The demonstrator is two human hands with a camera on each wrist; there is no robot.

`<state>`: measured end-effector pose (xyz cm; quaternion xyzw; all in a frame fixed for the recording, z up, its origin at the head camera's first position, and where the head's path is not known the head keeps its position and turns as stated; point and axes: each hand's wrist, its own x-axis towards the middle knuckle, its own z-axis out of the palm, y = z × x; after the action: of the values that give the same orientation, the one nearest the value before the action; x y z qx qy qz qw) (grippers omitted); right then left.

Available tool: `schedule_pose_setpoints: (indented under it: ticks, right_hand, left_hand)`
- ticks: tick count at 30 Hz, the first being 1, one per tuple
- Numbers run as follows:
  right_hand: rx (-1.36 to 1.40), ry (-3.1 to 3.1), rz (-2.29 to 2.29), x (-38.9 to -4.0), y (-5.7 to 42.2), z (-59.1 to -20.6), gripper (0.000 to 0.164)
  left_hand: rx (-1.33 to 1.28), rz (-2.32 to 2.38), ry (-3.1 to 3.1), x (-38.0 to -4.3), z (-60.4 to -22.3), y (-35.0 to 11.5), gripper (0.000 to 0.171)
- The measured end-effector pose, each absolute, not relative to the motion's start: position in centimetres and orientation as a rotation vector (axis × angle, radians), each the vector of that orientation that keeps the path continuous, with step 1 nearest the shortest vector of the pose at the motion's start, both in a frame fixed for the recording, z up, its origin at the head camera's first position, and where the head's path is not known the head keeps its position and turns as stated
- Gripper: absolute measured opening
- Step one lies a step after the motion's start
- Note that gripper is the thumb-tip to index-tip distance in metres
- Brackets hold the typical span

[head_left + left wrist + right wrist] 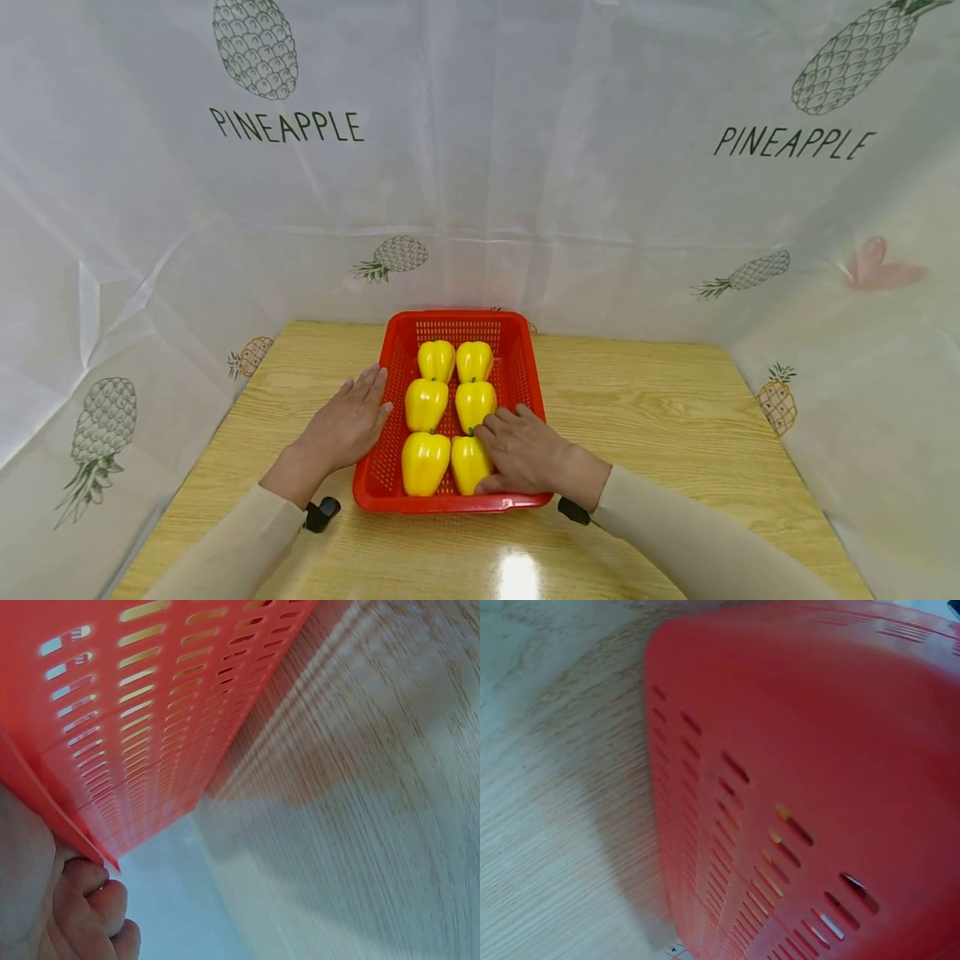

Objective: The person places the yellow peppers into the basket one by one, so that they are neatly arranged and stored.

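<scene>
A red plastic basket (459, 503) holds several yellow bell peppers in two columns, with stems pointing away from me. My left hand (348, 425) rests against the basket's left rim, its fingers extended along the edge and its thumb reaching over. In the left wrist view the left fingers (82, 907) show beside the rim. My right hand (525, 454) reaches over the right rim and grips the front right bell pepper (468, 463), fingers at its far end and thumb at its near end. Part of that pepper is hidden under the hand. The right wrist view shows the basket's slotted outer wall (795, 750), not the hand.
The basket stands on a wood-grain table (637, 408). Behind and at both sides hangs a white pineapple-print sheet (525, 192). Other bell peppers lie close by, including the front left one (425, 464) and the middle right one (475, 404).
</scene>
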<state>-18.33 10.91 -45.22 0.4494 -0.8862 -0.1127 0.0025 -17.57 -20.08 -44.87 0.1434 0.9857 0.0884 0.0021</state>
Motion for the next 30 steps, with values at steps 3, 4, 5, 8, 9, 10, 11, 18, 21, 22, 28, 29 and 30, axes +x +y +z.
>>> schedule_pose_setpoints:
  ticks: [3,4,5,8,9,10,11,18,21,22,28,29,30]
  right_hand:
    - [1.417,-2.747,-0.402,-18.36,10.91,-45.16,0.074]
    - [1.415,-2.742,-0.414,-18.38,10.9,-45.15,0.073]
    - [1.411,-2.744,-0.421,-18.39,10.9,-45.11,0.071]
    - [1.391,-2.783,-0.417,-18.51,10.91,-44.9,0.066]
    - [1.385,-2.802,-0.408,-18.55,10.91,-44.83,0.065]
    - [1.379,-2.819,-0.4,-18.59,10.93,-44.77,0.064]
    - [1.374,-2.832,-0.392,-18.62,10.96,-44.71,0.063]
    - [1.365,-2.816,-0.373,-18.72,11.17,-44.93,0.063]
    - [1.364,-2.805,-0.36,-18.76,11.22,-45.03,0.064]
    - [1.364,-2.804,-0.358,-18.77,11.22,-45.05,0.065]
    - [1.358,-2.832,-0.313,-18.82,11.21,-45.2,0.065]
    - [1.357,-2.835,-0.304,-18.8,11.21,-45.23,0.066]
    - [1.354,-2.837,-0.299,-18.8,11.2,-45.25,0.066]
  left_hand:
    - [0.45,0.289,3.089,-17.59,-44.87,-20.1,0.067]
    - [0.45,0.292,3.087,-17.59,-44.87,-20.13,0.067]
    - [0.45,0.297,3.085,-17.59,-44.87,-20.13,0.067]
    - [0.448,0.305,3.079,-17.55,-44.84,-20.13,0.067]
    - [0.448,0.308,3.078,-17.54,-44.85,-20.12,0.067]
    - [0.449,0.311,3.076,-17.53,-44.84,-20.11,0.067]
    - [0.449,0.312,3.076,-17.52,-44.84,-20.1,0.067]
    - [0.449,0.322,3.074,-17.51,-44.81,-20.08,0.067]
    - [0.448,0.329,3.073,-17.54,-44.79,-20.05,0.067]
    - [0.451,0.33,3.074,-17.55,-44.78,-20.02,0.067]
    - [0.451,0.336,3.073,-17.54,-44.89,-20.09,0.067]
    - [0.449,0.334,3.073,-17.54,-44.92,-20.14,0.067]
    - [0.451,0.335,3.074,-17.54,-44.92,-20.16,0.066]
